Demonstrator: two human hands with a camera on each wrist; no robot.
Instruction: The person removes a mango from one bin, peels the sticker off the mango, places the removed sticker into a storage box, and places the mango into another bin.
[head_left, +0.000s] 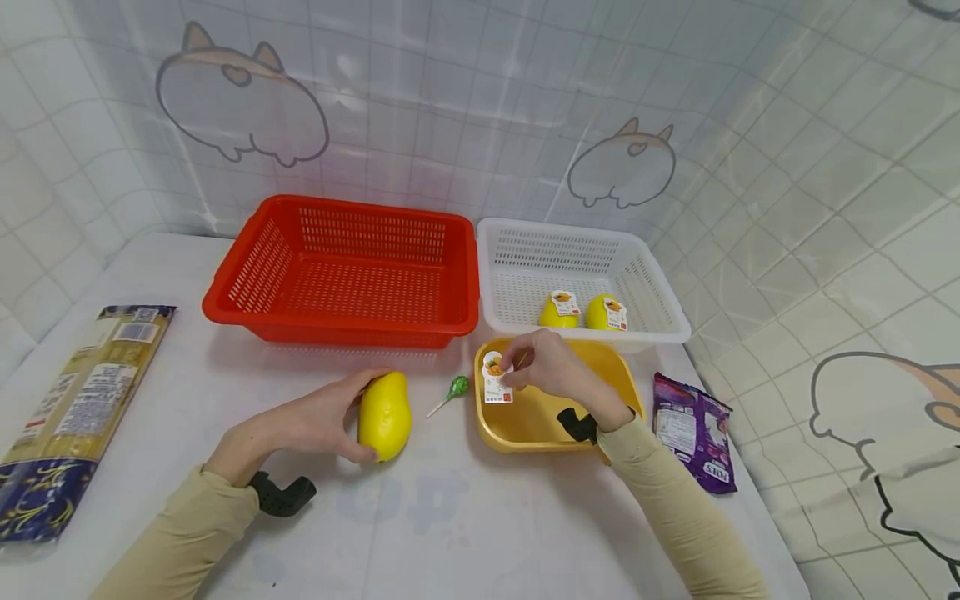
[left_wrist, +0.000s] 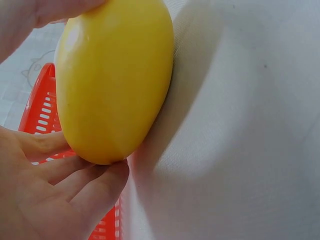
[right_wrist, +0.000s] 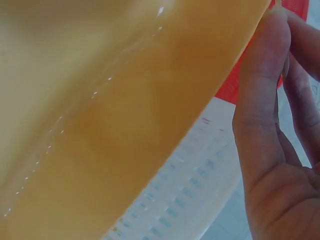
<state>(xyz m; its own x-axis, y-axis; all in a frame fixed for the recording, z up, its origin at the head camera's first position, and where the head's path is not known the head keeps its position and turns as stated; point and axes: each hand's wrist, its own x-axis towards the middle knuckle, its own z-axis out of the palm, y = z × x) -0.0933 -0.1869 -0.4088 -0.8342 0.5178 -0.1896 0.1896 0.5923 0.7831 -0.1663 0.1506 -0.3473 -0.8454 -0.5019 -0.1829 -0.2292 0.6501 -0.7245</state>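
Sorting looks to be the work in hand, caught partway through. On the white table [head_left: 450,517] the left hand [head_left: 315,421] curls its fingers and thumb round a plain yellow mango [head_left: 385,414] that lies in front of the red basket [head_left: 345,271]; the left wrist view shows the fruit resting on the cloth with fingertips under its lower end. The right hand [head_left: 551,371] reaches over the yellow tray [head_left: 525,417] and pinches a small labelled item [head_left: 497,377] at the tray's left rim; whether that label sits on a fruit I cannot tell. Two labelled yellow fruits [head_left: 585,312] already lie in the white basket [head_left: 577,275], just behind the tray, while the red basket holds nothing. A green lollipop [head_left: 454,389] lies between mango and tray, a purple packet [head_left: 693,429] sits right of the tray, and a long snack bag [head_left: 75,408] lies far left. Judging from this, the next move calls for lifting each piece clear of the rims and carrying it over a basket wall without knocking the lollipop.
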